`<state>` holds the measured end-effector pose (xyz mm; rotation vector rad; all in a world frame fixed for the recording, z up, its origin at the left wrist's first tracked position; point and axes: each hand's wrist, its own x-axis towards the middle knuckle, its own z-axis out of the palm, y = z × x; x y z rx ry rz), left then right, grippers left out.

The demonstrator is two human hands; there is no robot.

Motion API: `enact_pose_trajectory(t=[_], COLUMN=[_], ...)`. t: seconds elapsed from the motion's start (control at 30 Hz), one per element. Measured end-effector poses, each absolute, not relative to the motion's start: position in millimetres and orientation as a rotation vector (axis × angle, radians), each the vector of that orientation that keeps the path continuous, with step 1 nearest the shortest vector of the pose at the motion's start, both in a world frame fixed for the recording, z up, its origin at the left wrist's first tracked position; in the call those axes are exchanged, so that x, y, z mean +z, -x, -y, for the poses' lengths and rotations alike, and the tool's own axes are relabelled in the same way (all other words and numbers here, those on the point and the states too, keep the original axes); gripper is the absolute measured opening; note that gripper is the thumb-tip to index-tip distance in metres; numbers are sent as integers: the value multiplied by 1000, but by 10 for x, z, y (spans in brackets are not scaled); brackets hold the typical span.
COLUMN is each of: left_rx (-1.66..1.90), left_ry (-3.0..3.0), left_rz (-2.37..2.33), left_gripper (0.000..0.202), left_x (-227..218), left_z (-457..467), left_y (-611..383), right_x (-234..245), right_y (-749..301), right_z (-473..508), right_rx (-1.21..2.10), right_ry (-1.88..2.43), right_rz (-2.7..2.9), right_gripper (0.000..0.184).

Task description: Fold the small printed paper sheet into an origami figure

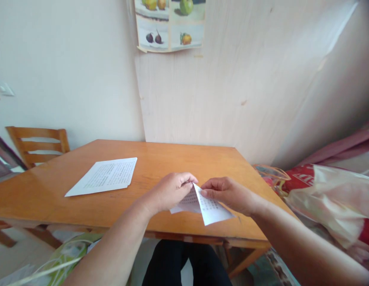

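A printed sheet of paper (214, 209) is held up between my two hands over the front part of the wooden table. Its upper edge comes to a peak where the fingers meet, and the two sides slope down apart, so it looks folded or torn; I cannot tell which. My left hand (175, 190) pinches the left side with thumb and fingers. On the right side, my right hand (224, 192) pinches near the peak, its thumb on the printed face. To the left lies a stack of printed sheets (108, 174), flat on the table.
The wooden table (178, 159) stands against the wall. Beyond its left end is a wooden chair (38, 145). Bags (330, 198) crowd the right side, and a green bag (68, 254) sits below the front left edge. A fruit poster (171, 28) hangs above.
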<state>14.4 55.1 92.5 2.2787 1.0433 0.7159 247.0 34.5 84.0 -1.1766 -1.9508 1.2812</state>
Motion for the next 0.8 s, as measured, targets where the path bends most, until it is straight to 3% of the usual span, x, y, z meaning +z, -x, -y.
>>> enact_pose_trajectory(t=[0.23,0.8], left_rx=[571,500], left_ry=[-1980,-1938], left_rz=[-1018,-1076], left_gripper=[23,28], left_x=[1091,1000], left_z=[-678,-819], left_y=[-142,-168], right_x=[763,665], right_y=[-2487,-2459], right_z=[-462,-478], right_rx=[1476,1429], right_ry=[1217,1213], right_rz=[1738,1763], right_gripper=[37,37])
